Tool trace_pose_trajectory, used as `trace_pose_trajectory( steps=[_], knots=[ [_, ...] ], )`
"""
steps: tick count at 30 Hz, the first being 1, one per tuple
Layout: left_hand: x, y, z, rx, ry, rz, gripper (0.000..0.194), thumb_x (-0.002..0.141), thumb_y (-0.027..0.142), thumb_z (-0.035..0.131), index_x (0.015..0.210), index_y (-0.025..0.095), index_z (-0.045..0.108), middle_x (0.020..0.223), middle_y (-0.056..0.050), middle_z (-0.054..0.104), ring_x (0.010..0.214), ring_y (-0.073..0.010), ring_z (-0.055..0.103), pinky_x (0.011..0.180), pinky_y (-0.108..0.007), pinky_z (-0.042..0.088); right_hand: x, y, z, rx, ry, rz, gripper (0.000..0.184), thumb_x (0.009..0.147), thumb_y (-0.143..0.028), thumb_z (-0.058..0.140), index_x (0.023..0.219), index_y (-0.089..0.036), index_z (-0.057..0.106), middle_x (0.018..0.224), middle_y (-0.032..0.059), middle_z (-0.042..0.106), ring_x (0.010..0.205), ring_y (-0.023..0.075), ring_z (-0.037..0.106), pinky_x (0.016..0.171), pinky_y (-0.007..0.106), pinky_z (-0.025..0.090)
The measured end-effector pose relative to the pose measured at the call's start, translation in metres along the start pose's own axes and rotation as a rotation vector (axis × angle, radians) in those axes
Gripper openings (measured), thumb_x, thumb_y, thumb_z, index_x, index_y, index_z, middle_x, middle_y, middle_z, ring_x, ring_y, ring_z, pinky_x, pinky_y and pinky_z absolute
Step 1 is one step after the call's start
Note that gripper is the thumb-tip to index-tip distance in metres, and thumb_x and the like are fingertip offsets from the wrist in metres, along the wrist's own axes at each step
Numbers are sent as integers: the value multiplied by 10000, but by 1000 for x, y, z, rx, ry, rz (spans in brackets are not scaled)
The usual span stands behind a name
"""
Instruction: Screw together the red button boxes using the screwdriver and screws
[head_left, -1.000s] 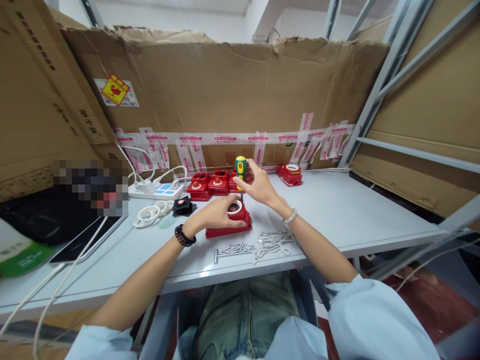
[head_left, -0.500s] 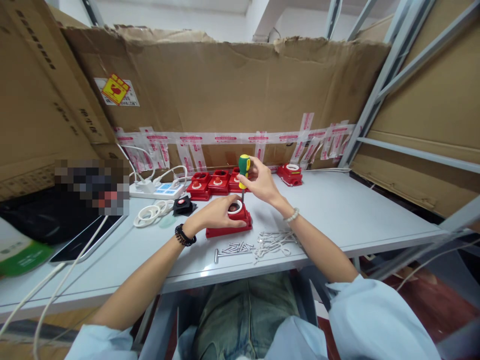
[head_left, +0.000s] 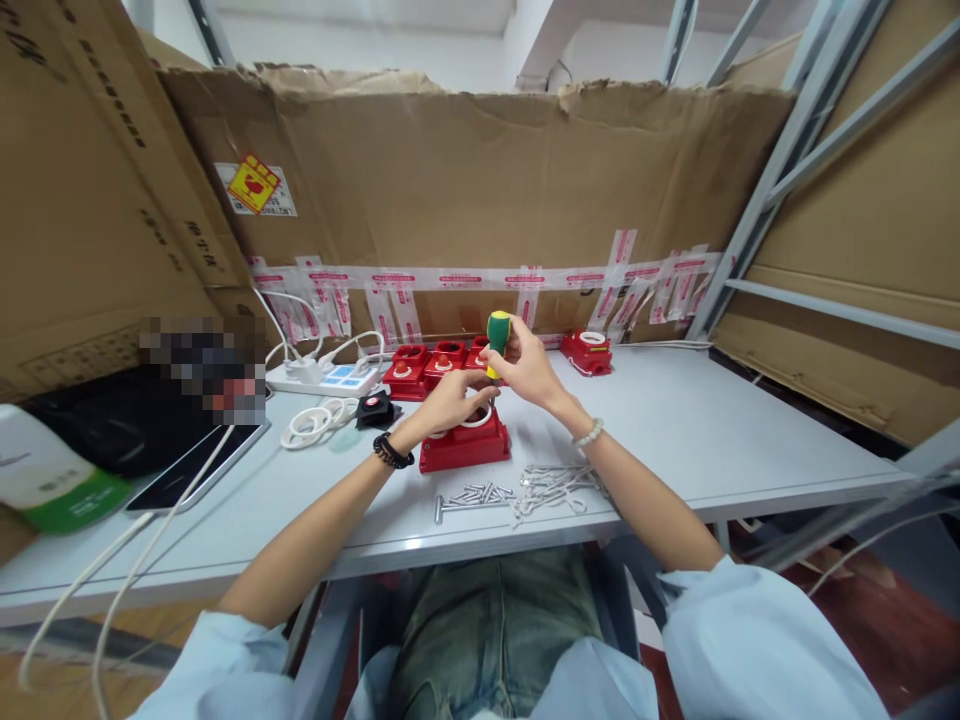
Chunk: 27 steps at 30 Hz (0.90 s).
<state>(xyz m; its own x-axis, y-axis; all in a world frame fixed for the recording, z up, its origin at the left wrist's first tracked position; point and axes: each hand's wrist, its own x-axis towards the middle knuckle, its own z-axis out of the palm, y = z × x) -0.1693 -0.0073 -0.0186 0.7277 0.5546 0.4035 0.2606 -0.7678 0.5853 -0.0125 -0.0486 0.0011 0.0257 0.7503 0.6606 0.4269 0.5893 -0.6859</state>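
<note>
Grey desk (head_left: 712,420), mid-span. Red box (head_left: 465,447) with white ring lying flat near centre; rigid plastic, light, judged best steadied by its sides. Left hand (head_left: 450,398) resting curled on box top. Right hand (head_left: 529,368) pinching upright screwdriver (head_left: 498,331) by handle. Loose screws (head_left: 480,494) just nearer. Against earlier frame: left hand raised slightly toward shaft.

Bright even overhead light, soft shadows, wide-angle edge bending, one pixelated patch
</note>
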Motion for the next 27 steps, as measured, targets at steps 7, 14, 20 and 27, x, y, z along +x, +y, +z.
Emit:
trace_pose_trajectory(
  steps=[7,14,20,27],
  knots=[
    [0,-3,8,2,167,-32,270,808,403,628,743,143,659,752,-62,733,706,-204,660,739,-325,508,-5,-13,2,-53,18,-49,406,787,-309,643,1153,-195,508,887,28,678,811,192,672,787,361,555],
    [0,-6,7,-32,129,0,307,854,437,580,941,156,668,954,-84,741,901,-240,673,847,-342,508,-4,-14,-1,-152,60,-70,216,799,-353,632,928,-201,549,808,26,676,737,193,654,727,353,542],
    [6,-2,6,0,123,-19,251,809,384,622,787,140,676,793,-73,747,751,-234,686,759,-338,509,-4,-11,-2,-123,52,-25,355,794,-298,601,1124,-189,528,811,17,667,721,185,652,698,335,540],
    [7,-1,12,-12,221,-43,307,780,440,667,782,135,635,795,-75,722,742,-214,658,723,-319,511,-4,-11,-3,-278,71,-13,260,760,-411,674,794,-206,518,695,2,620,623,169,563,611,320,469]
  ],
)
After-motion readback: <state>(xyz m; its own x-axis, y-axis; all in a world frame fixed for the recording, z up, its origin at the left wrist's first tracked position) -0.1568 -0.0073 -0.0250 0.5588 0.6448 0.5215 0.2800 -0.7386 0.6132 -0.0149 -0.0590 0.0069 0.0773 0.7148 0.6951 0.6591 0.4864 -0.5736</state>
